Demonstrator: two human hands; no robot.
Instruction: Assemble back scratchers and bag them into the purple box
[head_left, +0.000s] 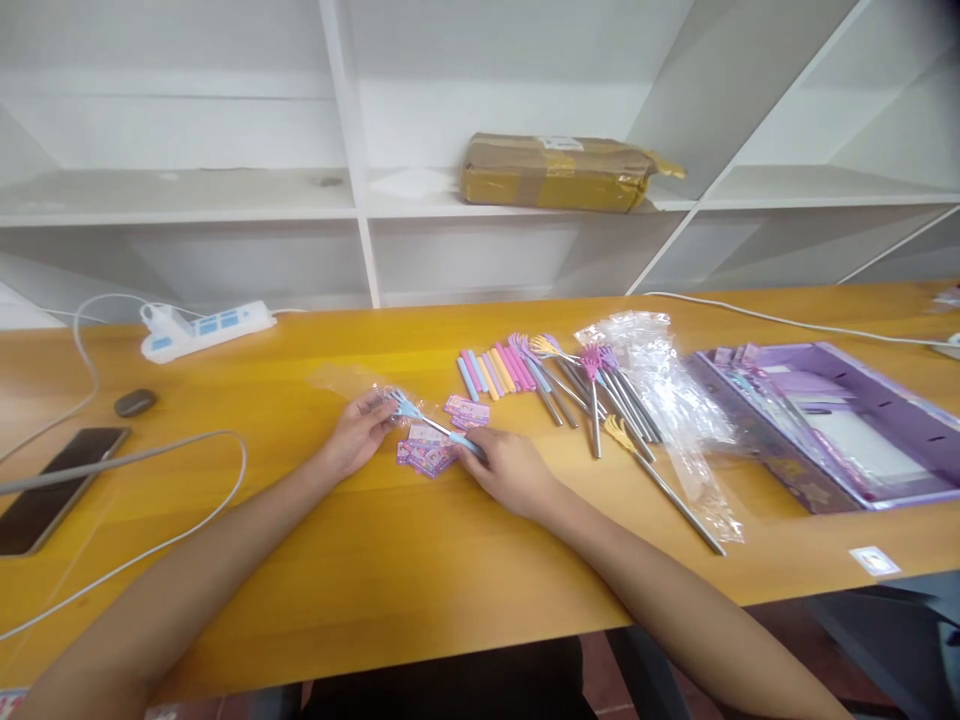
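Observation:
A back scratcher (433, 424) with a light blue claw, a metal rod and a light blue grip lies between my hands. My right hand (517, 468) is closed around its grip. My left hand (360, 430) pinches a clear plastic bag (346, 382) at the claw end; the claw appears to be inside the bag's mouth, though the film is hard to see. Small purple printed cards (424, 452) lie under the rod. Right of them sit a row of coloured grips (496, 370) and several loose scratcher heads on metal rods (592, 375). One yellow-clawed scratcher rod (667, 490) lies apart.
Clear plastic bags (652, 370) are piled beside a purple box (832, 480) holding bagged scratchers. To the left are a power strip (210, 330), a dark small case (135, 403), a phone (56, 490) and white cables. A taped carton (555, 175) stands on the shelf.

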